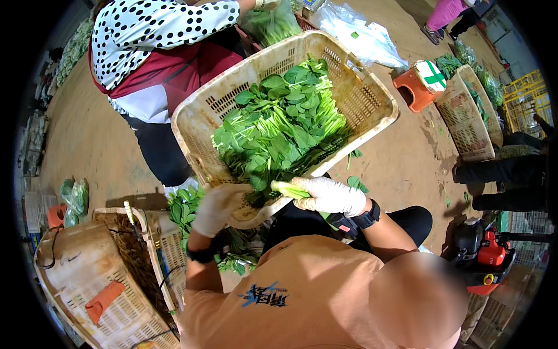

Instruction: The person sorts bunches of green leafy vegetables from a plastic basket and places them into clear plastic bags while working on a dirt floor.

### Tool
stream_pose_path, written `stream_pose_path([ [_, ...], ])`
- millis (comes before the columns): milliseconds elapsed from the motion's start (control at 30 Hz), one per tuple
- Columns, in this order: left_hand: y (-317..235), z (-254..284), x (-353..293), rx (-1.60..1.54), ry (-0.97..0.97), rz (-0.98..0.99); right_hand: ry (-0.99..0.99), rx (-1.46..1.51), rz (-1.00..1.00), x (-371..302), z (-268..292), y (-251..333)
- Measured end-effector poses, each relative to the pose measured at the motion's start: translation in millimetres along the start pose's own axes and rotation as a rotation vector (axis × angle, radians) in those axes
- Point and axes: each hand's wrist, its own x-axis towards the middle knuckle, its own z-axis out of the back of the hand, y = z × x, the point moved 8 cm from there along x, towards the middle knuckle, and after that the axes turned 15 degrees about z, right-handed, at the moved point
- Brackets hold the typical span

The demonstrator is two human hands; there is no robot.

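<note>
Crate's (361, 99) scuffed, matt hard plastic, stool's (408, 91) smoother plastic, bags (366, 45) are thin, crinkly, shiny film. Greens (297, 111) look kinda glossy, gloves (337, 195) dull and wrinkly. Shirt's (325, 279) matt cloth.

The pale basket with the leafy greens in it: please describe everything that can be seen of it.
The pale basket is large, open-topped and roughly rectangular, with rounded corners, and looks like plastic. Brownish stains mark its slotted walls. It sits skewed in the view, holding a heap of leafy greens. The gloved left hand overlaps its near-left corner; the gloved right hand, gripping pale stems, is at the near rim, contact unclear. What supports it is hidden.
</note>
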Motion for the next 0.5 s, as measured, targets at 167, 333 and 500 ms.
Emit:
stream_pose_path([
  [167,34.2,54.7,-36.0,0.592,-0.653,0.092,-0.305,0.666,-0.232,36.2,-5.7,-7.8],
  [333,32.1,-26.1,-10.6,-0.511,-0.265,0.165,-0.251,-0.129,-0.025,86.8,-33.7,23.7],
  [500,35.1,-15.6,20.4,-1.247,-0.430,0.200,-0.263,-0.245,0.044,71.1,-3.3,16.4],
])
